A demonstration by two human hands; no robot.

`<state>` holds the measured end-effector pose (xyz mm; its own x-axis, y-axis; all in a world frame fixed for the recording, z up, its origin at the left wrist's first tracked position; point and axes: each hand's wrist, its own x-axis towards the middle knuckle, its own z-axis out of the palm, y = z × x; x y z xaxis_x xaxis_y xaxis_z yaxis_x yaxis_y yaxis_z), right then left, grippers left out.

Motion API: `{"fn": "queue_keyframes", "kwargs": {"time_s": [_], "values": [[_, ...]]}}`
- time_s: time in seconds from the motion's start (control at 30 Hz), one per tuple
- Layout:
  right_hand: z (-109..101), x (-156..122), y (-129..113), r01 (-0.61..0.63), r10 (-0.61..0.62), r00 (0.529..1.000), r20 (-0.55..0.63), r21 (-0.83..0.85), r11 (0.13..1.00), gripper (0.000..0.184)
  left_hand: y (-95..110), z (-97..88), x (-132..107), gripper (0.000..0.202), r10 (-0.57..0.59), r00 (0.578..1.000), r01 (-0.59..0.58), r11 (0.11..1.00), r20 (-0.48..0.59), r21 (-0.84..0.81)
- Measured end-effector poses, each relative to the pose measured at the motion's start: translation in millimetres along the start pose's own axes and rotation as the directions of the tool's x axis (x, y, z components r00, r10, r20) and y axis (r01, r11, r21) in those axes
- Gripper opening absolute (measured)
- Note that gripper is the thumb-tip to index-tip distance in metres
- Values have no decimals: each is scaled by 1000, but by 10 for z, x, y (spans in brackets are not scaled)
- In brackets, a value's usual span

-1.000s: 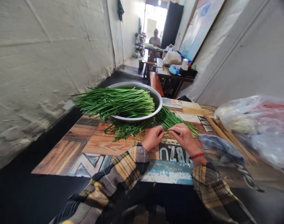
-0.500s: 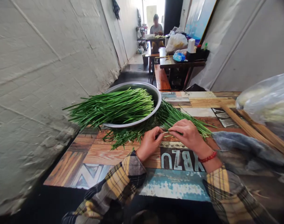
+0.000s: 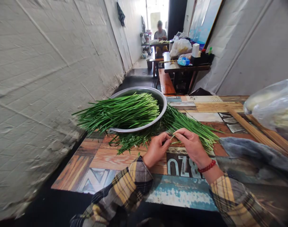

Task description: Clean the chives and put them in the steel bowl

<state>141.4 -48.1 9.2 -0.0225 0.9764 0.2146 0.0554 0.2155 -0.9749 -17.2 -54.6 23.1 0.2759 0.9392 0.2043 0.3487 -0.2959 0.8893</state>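
Here, two hands (image 3: 157, 149) pinching one stalk (image 3: 173, 136); one metal bowl (image 3: 161, 100) beyond

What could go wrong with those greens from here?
The bunch of greens overhangs the metal bowl's left rim, so some might slide off.
The leafy scraps lie close to the second pile, so they could get mixed.
The thin stalk between the left hand and right hand might snap.
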Motion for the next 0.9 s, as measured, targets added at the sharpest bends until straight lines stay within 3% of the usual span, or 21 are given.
{"fn": "queue_keyframes", "kwargs": {"time_s": [0.1, 0.2, 0.3, 0.43, 0.6, 0.73, 0.83, 0.9], "values": [[-29, 27, 20, -99, 106, 994, -41, 151, 984, 23, 8, 2, -7, 19, -24, 1000, 23, 1000, -7, -10], [-190, 114, 17, -29, 56, 987, -149, 179, 983, 24, 22, -8, -11, 18, -55, 998, 55, 998, -12, -16], [-350, 173, -6, 52, -30, 976, -218, 94, 994, 30, 35, -20, -6, 18, -68, 998, 67, 998, -19, -14], [-382, 161, -66, 150, -164, 984, -71, -166, 975, 22, 53, -29, 9, 19, -80, 997, 79, 996, -15, -48], [-311, 115, -146, 175, -167, 985, 52, -319, 932, 19, 62, -39, 26, 19, -124, 992, 123, 983, -1, -133], [-212, 75, -170, 320, -237, 942, 239, -415, 852, 14, 55, -44, 31, 19, -133, 991, 133, 977, 10, -166], [-137, 63, -174, 327, -266, 943, 199, -420, 847, 22, 53, -46, 27, 19, -85, 995, 93, 984, 55, -151], [-155, 78, -178, 243, -224, 970, 93, -405, 882, 25, 56, -52, 22, 21, -52, 994, 64, 991, 101, -120]]}}
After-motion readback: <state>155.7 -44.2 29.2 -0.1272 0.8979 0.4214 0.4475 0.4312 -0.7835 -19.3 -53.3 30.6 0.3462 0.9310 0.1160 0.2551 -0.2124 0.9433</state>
